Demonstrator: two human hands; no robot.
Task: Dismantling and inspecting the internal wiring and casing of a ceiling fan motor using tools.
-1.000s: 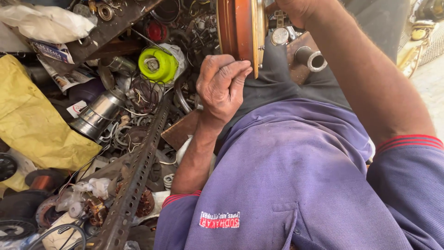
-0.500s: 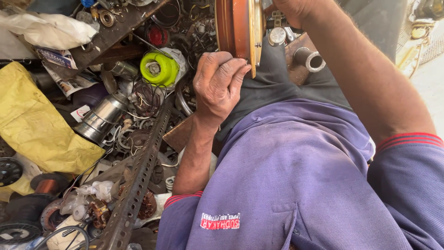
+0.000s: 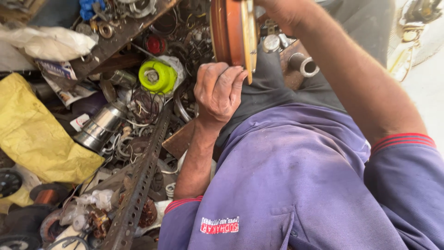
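Observation:
A round orange-brown metal part [image 3: 229, 32] with a pale rim stands on edge over my lap at the top of the view. My left hand [image 3: 219, 92] is just under it, fingers curled, fingertips pressed on its lower rim. My right arm reaches up from the right. My right hand [image 3: 280, 11] lies against the part's upper right side and seems to grip it, though its fingers are cut off by the frame's top edge. My purple shirt fills the lower right.
Scrap covers the floor on the left: a yellow sack [image 3: 37, 134], a lime-green spool [image 3: 157, 76], a steel can [image 3: 99, 127], a perforated angle bar [image 3: 138, 185], a copper wire coil [image 3: 46, 196] and a white bag [image 3: 51, 41]. A short metal pipe [image 3: 305, 65] lies by my knee.
My left hand's fingers have settled closer against the part's lower rim. The view has drifted slightly; both arms stay where they were.

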